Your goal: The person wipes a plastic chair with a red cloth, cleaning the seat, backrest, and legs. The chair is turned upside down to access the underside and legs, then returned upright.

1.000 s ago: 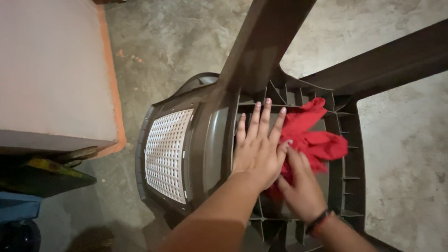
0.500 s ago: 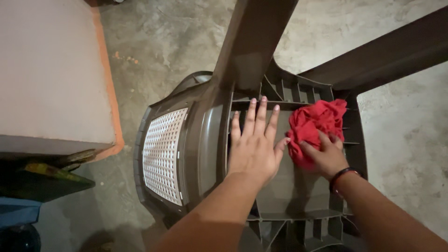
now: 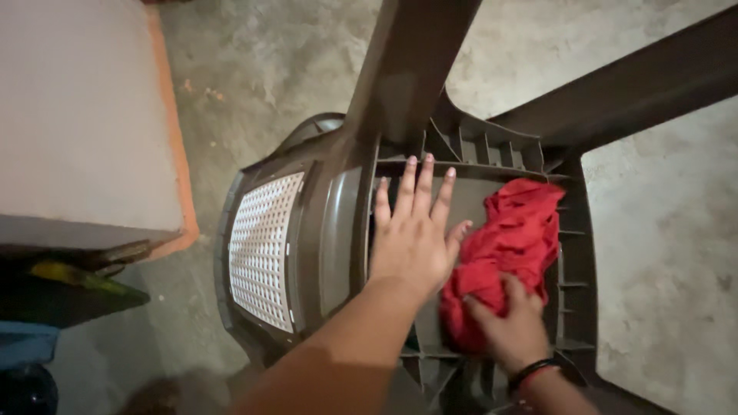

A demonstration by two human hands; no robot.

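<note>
A dark brown plastic chair [image 3: 338, 223] lies overturned on the floor, its ribbed underside facing up and two legs pointing toward the top of the view. My left hand [image 3: 411, 230] lies flat on the underside of the seat, fingers spread. My right hand [image 3: 511, 330] presses a crumpled red cloth [image 3: 511, 238] onto the same surface, just right of my left hand. A dark band sits on my right wrist.
The chair's white lattice back panel [image 3: 265, 246] faces left. A pale block with an orange edge [image 3: 84, 123] stands at the left, with dark items [image 3: 61, 288] below it. Grey concrete floor [image 3: 661, 230] surrounds the chair.
My right hand has dragged the red cloth from the far right corner of the seat underside back toward me, spreading it out. My left hand has stayed flat in place.
</note>
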